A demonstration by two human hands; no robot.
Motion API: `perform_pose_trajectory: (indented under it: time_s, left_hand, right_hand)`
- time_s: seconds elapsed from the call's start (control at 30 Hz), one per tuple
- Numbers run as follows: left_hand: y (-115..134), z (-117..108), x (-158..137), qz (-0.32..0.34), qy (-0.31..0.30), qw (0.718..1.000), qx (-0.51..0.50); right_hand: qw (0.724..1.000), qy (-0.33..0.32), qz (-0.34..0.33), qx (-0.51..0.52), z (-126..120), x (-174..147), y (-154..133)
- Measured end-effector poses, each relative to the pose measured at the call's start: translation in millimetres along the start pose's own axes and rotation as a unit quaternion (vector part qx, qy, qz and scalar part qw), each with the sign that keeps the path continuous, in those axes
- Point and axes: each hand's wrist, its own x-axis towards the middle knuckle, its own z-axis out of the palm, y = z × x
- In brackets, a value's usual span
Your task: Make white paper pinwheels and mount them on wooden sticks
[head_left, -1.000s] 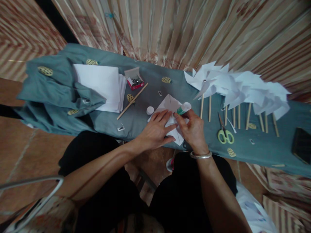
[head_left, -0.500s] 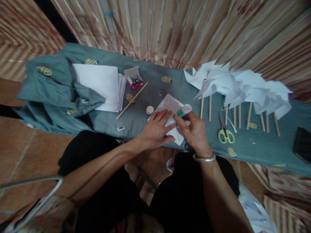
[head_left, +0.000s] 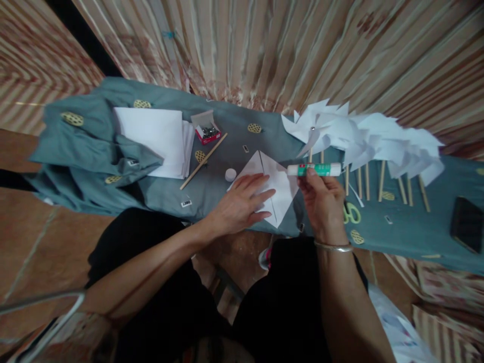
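A square sheet of white paper (head_left: 282, 184) with slits running in from its corners lies near the front edge of the cloth. My left hand (head_left: 244, 201) rests on its left part, fingers spread, holding nothing. In my right hand (head_left: 325, 204) is a green and white glue stick (head_left: 314, 170), gripped sideways just right of the sheet and raised above the table. The white round glue cap (head_left: 230, 175) sits left of the paper. Behind my right hand, green-handled scissors (head_left: 353, 214) are partly hidden.
White paper pinwheels (head_left: 363, 133) on wooden sticks lie along the right side. A stack of white paper (head_left: 151, 138), a small red open box (head_left: 207, 132) of metal pins and a wooden stick (head_left: 204, 161) are on the left. A dark phone (head_left: 467, 224) lies far right.
My right hand has lifted the glue stick off the paper and moved right, turning it sideways. The sheet now lies flatter, with more of it showing; my left hand stays on it.
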Motion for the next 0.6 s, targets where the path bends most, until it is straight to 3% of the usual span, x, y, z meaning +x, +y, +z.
perform_pose_trajectory:
  time_s: [0.07, 0.13, 0.27, 0.37, 0.43, 0.5, 0.6]
  left_hand:
    - [-6, -10, -1, -0.014, 0.030, 0.999, 0.006]
    - [-15, -21, -2, -0.069, 0.053, 0.996, 0.032]
    - [-33, -35, -7, -0.156, 0.042, 0.985, 0.062]
    - [-40, -39, -10, -0.182, 0.040, 0.982, 0.004]
    - [-40, -40, -10, -0.217, 0.075, 0.971, -0.071]
    - [-38, -41, -9, -0.267, 0.127, 0.937, -0.188]
    - [-31, -40, -6, -0.334, 0.172, 0.834, -0.405]
  right_hand:
    - [0.997, 0.000, 0.045, 0.056, -1, 0, -1]
    - [0.992, -0.005, 0.084, 0.097, -2, -1, -2]
    - [0.983, -0.031, 0.128, 0.131, -2, -4, -5]
    - [0.977, -0.038, 0.148, 0.150, 2, -6, -9]
    - [0.972, -0.051, 0.161, 0.160, 6, -9, -11]
    - [0.968, -0.072, 0.177, 0.166, 12, -13, -11]
    - [0.956, -0.097, 0.213, 0.175, 22, -20, -10]
